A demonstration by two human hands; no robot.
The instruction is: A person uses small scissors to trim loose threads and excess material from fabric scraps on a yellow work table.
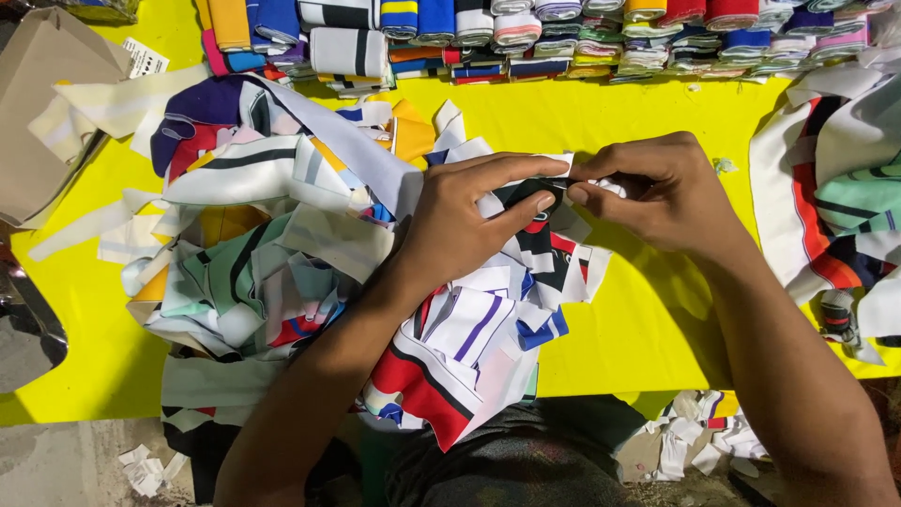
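My left hand (469,221) and my right hand (657,192) meet over a yellow table (648,310). Both pinch the same small black and white fabric piece (535,192) between thumb and fingers. Under my hands lies a stack of striped fabric pieces (469,347) in white, red, blue and black, hanging over the table's near edge.
A loose heap of coloured fabric strips (253,235) covers the left of the table. Folded striped pieces stand in rows (563,38) along the far edge. Another pile (835,197) lies at right. A cardboard box (42,113) sits far left. Scraps (694,437) litter the floor.
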